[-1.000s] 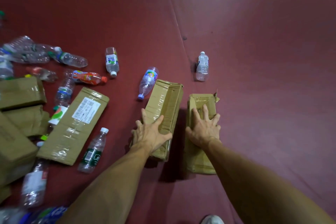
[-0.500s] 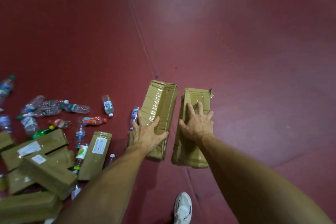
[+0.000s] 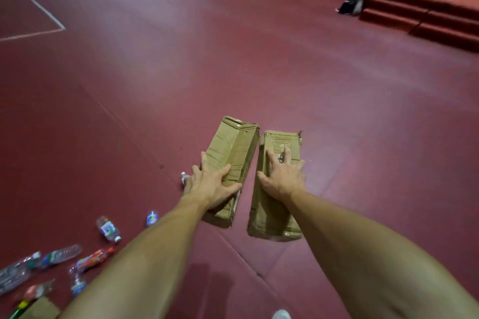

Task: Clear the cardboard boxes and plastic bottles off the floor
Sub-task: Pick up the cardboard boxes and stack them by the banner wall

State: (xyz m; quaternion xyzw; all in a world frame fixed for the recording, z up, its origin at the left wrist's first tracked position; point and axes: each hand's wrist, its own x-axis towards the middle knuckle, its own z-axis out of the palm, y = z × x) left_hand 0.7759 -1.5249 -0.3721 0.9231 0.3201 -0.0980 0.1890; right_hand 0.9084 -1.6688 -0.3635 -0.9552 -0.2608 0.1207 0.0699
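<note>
Head view, bottles (image 3: 59, 258) blurred, corner box (image 3: 39, 309) cropped

Dim overhead light, floor (image 3: 259, 46) sheen; motion-blurred edges (wide-angle curve)

Two long tan cardboard boxes (image 3: 233, 163) side by side, bottles (image 3: 108, 229) scattered.

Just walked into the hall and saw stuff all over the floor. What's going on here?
A person is clearing up. The left hand grips one long cardboard box and the right hand grips another box, held side by side in front of them above the red floor. Several plastic bottles lie scattered at the lower left, not yet picked up. Red steps show at the far right.
</note>
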